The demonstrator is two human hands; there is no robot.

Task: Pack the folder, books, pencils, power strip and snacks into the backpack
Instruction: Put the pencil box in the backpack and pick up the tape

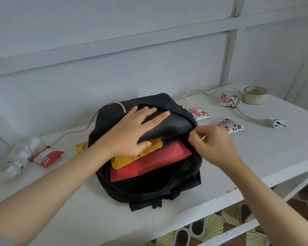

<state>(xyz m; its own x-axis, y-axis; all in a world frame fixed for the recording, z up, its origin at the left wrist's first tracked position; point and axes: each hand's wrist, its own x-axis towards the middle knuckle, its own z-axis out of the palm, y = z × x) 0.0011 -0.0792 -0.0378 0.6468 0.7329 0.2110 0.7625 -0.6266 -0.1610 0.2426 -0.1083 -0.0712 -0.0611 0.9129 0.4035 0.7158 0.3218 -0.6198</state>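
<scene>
The black backpack (149, 189) lies open on the white surface (256, 157). A red folder (149, 162) and a yellow book (126, 160) jut out just under the left hand (132, 128), which presses the flap with fingers spread flat. The right hand (212, 144) pinches the backpack's rim with curled fingers. Beyond it lie three snacks (228, 125), their red lettering too blurred to read.

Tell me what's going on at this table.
A person is packing a black backpack on the white table. The left hand lies flat on its flap; the right hand pinches the opening's edge. A red folder and yellow book sit inside. Three snack packets and the power strip lie outside.
</scene>
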